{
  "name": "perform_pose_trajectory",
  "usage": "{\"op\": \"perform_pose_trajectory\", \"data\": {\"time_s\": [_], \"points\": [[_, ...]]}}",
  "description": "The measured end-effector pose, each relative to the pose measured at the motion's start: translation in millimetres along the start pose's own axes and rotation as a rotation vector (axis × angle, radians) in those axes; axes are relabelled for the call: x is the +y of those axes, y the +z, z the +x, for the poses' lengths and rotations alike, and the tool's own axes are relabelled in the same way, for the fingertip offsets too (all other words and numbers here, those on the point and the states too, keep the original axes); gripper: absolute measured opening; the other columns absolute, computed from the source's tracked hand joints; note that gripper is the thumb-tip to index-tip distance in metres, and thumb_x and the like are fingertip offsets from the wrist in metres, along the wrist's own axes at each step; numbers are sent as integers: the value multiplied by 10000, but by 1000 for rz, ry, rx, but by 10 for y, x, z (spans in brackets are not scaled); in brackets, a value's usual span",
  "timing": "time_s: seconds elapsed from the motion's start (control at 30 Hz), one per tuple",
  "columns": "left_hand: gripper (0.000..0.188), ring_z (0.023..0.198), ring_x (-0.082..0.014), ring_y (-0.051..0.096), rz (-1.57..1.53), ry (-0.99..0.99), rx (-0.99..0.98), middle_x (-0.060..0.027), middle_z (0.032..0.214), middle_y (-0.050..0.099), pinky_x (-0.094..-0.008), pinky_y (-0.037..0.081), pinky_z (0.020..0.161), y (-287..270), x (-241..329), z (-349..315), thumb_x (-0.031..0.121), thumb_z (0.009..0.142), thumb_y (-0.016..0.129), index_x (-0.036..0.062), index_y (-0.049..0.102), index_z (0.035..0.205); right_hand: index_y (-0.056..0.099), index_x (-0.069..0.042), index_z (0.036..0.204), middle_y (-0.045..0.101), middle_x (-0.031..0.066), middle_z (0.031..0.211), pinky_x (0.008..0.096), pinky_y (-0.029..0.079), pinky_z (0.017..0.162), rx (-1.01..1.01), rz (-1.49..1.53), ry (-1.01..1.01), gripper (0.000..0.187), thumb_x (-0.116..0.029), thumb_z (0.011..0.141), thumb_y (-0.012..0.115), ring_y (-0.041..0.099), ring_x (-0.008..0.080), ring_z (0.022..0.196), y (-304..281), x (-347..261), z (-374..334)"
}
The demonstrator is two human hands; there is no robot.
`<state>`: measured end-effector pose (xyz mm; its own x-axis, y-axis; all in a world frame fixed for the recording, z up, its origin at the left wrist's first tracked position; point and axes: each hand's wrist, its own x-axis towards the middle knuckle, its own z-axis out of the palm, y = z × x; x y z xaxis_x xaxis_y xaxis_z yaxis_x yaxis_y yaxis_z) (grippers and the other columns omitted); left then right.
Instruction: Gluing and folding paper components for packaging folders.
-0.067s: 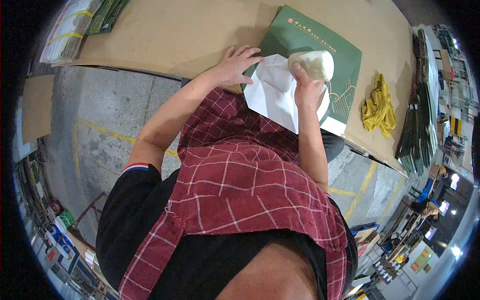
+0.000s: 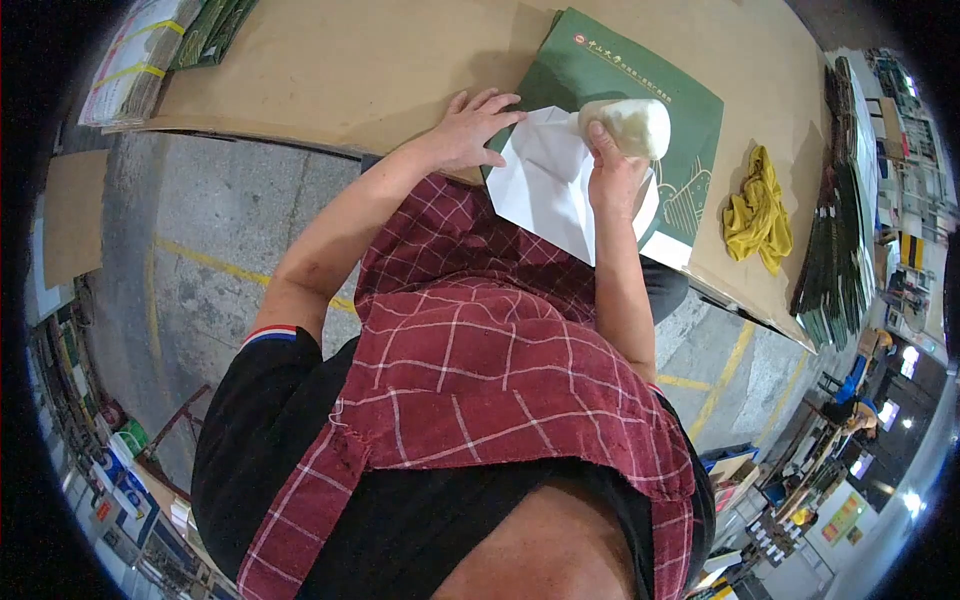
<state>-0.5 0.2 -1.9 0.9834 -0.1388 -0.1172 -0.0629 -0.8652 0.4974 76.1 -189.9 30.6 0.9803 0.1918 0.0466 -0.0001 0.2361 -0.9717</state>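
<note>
A flat green paper bag (image 2: 655, 103) with gold print lies on the table, its white bottom folds (image 2: 540, 185) spread open toward me. My right hand (image 2: 618, 172) is wrapped round a whitish squeeze bottle (image 2: 640, 128) and holds it tilted above the folds. The bottle's narrow end points left; whether the tip touches the paper I cannot tell. On the bag's left edge rests my left hand (image 2: 475, 130), its fingers spread and nothing in them.
A crumpled yellow cloth (image 2: 758, 215) lies right of the bag on the brown tabletop (image 2: 390, 60). Several dark green flat bags (image 2: 838, 220) are stacked along the right edge. Bundles tied with yellow straps (image 2: 140, 65) stand at the far left.
The squeeze bottle in my right hand has shifted very slightly to the right. My left hand stays in place on the bag's edge.
</note>
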Motion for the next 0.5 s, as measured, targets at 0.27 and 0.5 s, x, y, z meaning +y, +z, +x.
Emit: {"op": "perform_pose_trajectory", "data": {"time_s": [0.27,0.5], "points": [[739,1303,-280,163,-19,11,8,-44,1388,243,-522,99,1045,9,-39,-2,244,631,689,226,362,1294,486,0,1078,547,83,984,302,469,712,-74,-27,67,397,-17,721,660,549,191,880,-40,30,37],[736,1304,-278,157,-35,-15,-26,-59,1391,242,-489,88,1053,6,29,42,243,637,688,216,365,1298,499,20,1054,546,97,990,317,475,771,-86,-49,21,362,23,716,631,551,209,916,-83,52,33]]}}
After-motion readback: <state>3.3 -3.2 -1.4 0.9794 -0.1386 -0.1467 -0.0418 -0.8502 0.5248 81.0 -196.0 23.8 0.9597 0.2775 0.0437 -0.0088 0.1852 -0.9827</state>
